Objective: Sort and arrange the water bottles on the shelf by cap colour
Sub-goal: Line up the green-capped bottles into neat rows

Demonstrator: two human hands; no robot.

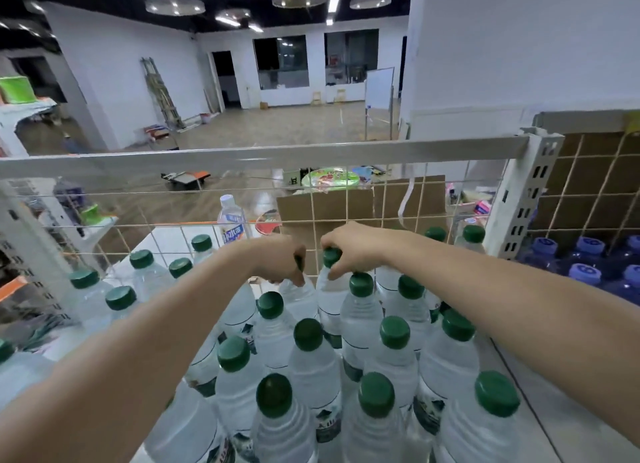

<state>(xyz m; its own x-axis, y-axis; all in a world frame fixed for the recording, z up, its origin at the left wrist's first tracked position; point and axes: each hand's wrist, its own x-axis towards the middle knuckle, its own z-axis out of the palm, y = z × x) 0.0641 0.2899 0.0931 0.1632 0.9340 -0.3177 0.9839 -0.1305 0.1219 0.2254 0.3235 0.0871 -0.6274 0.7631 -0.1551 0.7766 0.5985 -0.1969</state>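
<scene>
Several clear water bottles with green caps stand packed on the white shelf. My left hand grips the neck of a green-capped bottle at the back row, its cap mostly hidden under my fingers. Beside it, my right hand pinches the green cap of another back-row bottle. One bottle with a white cap and blue label stands behind the wire mesh. Blue-capped bottles fill the neighbouring shelf bay at the right.
A wire mesh back panel and grey top rail close the shelf's far side. A perforated upright post divides the two bays. Cardboard boxes stand behind the mesh. More green-capped bottles stand at the left.
</scene>
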